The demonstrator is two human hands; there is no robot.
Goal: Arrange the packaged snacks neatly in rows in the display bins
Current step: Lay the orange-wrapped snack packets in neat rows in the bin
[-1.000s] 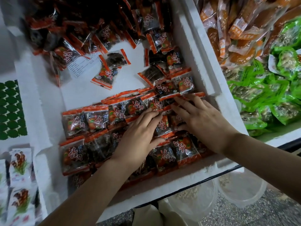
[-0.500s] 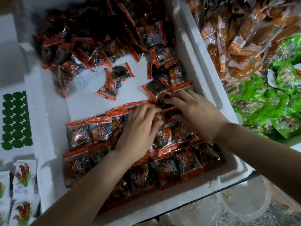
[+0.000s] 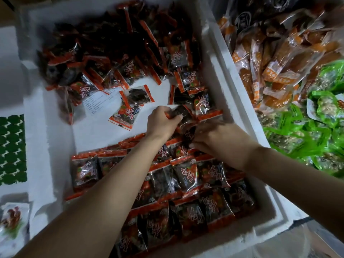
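A white foam bin (image 3: 226, 101) holds dark snack packets with orange-red edges. Rows of packets (image 3: 186, 175) lie flat across its near half. A loose heap of the same packets (image 3: 115, 53) fills the far end. Two stray packets (image 3: 130, 107) lie on the bare floor between. My left hand (image 3: 162, 121) grips one dark packet (image 3: 179, 113) just past the rows. My right hand (image 3: 221, 140) pinches another packet (image 3: 188, 135) at the far edge of the rows, right beside the left hand.
The bin to the right holds orange packets (image 3: 275, 58) and green packets (image 3: 320, 127). On the left are a foam wall (image 3: 42, 146), a green patterned sheet (image 3: 12, 148) and white packets (image 3: 13, 220). A printed label (image 3: 96, 103) lies on the bin floor.
Both hands left the flat rows and moved toward the far side. The left hand closed around a packet; the right hand curled onto another.
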